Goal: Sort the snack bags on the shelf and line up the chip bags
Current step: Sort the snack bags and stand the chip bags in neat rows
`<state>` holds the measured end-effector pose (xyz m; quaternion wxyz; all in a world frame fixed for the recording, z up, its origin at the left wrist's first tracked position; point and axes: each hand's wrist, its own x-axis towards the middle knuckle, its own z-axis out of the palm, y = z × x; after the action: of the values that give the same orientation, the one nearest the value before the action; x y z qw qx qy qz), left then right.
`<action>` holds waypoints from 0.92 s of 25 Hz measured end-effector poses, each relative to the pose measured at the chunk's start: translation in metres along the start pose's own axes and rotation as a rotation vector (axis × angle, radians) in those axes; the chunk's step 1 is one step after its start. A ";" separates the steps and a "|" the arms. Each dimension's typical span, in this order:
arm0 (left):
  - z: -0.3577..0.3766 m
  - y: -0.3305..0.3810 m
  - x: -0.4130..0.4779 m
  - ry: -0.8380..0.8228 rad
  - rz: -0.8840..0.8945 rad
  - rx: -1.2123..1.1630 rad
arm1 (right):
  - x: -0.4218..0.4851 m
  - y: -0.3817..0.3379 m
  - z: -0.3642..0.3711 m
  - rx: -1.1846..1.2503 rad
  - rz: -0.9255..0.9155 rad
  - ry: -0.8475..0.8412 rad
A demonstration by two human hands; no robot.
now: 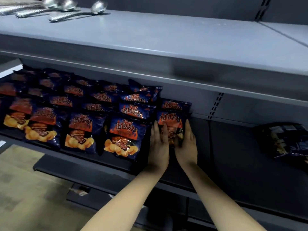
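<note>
Chips first: where is the one being handled?

On the lower shelf [233, 155], at the right end of the front row. That chip bag [170, 121] sits between the left hand [159, 144] and the right hand [187, 144], just beside the neighbour bag [124, 135] on its left.

How is the grip?

Flat on both sides. The fingers are straight and point toward the back of the shelf, with the left hand against the bag's left edge and the right hand against its right edge. Whether the right thumb lies on the front, I cannot tell.

Anything behind it?

A second bag [175, 105] of the same kind, touching it from behind. To the left, rows of the same dark blue bags [80, 127] cover the shelf, overlapping front to back.

And elsewhere?

One loose bag [286, 140] lies well apart on the right section of that shelf, too blurred to read. Up on the upper shelf [166, 39], metal ladles [98, 8] lie at the far left.
</note>
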<state>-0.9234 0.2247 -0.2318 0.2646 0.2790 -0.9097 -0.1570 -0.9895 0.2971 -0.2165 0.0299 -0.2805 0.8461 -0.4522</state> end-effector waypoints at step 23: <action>0.002 0.000 0.005 -0.004 0.377 -0.165 | -0.026 0.001 -0.011 -0.207 -0.002 0.215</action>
<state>-0.9277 0.2221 -0.2317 0.3092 0.0808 -0.9304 -0.1792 -0.9713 0.3188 -0.2161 -0.0902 -0.2329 0.8864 -0.3898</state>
